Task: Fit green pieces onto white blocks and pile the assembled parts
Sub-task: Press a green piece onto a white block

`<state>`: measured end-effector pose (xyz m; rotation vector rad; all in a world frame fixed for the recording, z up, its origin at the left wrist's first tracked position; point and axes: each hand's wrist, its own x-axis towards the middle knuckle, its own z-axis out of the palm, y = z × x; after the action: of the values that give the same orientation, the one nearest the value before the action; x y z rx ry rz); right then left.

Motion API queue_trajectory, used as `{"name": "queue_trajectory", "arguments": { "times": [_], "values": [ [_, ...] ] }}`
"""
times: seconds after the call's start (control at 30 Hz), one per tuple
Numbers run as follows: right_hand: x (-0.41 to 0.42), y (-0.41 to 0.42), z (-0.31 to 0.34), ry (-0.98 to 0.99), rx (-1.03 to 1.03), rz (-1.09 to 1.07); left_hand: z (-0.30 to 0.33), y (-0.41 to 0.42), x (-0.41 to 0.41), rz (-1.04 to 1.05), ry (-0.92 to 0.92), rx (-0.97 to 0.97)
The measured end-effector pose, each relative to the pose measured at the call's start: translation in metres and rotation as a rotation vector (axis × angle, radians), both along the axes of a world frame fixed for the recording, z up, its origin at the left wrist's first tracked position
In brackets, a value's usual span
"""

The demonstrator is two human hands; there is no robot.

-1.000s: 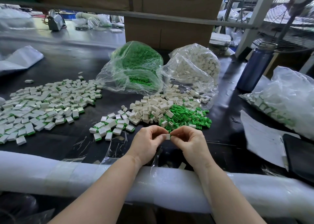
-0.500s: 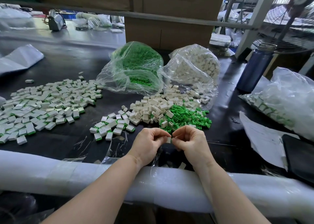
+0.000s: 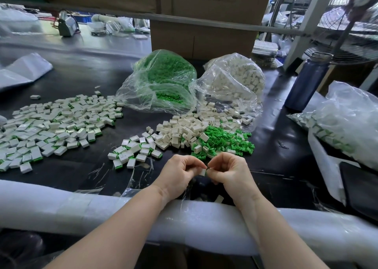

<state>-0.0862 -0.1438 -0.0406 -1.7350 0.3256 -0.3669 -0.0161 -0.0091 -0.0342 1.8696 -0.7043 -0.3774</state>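
Observation:
Near the table's front edge, my left hand [image 3: 180,171] and my right hand [image 3: 229,170] meet fingertip to fingertip and together pinch one small white block [image 3: 203,172]; any green piece on it is hidden by my fingers. Just beyond them lie a heap of loose green pieces [image 3: 223,139] and a heap of bare white blocks [image 3: 184,128]. A small pile of assembled parts [image 3: 135,151] sits to the left of my hands, and a much larger spread of assembled parts [image 3: 55,123] covers the far left.
Two clear bags stand behind the heaps, one of green pieces [image 3: 163,82], one of white blocks [image 3: 235,80]. A blue bottle [image 3: 306,80] stands at right, beside another plastic bag [image 3: 347,121] and a dark tablet [image 3: 362,185]. White foam padding [image 3: 102,205] lines the front edge.
Both hands stayed in place; the fingers shifted around the white block, which now sits slightly lower and tilted between the fingertips.

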Motion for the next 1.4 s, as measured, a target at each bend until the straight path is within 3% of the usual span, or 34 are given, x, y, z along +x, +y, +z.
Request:
{"name": "queue_trajectory", "arguments": {
  "times": [0.17,0.43,0.73,0.93,1.4],
  "values": [
    [-0.001,0.0,0.001,0.002,-0.011,0.021,-0.002,0.0,0.0,-0.026,-0.04,0.041],
    [0.003,0.0,0.001,-0.045,0.086,-0.048,-0.006,-0.002,0.001,-0.002,0.004,-0.092],
    [0.002,-0.001,0.0,-0.058,0.164,-0.056,-0.012,-0.004,0.004,0.063,-0.105,-0.057],
    [0.003,0.001,-0.002,-0.022,0.048,-0.064,-0.009,-0.002,0.007,0.033,0.035,-0.065],
    [0.005,0.003,-0.003,0.064,-0.04,-0.037,-0.012,-0.001,0.006,-0.012,-0.005,0.07]
  ]
}}
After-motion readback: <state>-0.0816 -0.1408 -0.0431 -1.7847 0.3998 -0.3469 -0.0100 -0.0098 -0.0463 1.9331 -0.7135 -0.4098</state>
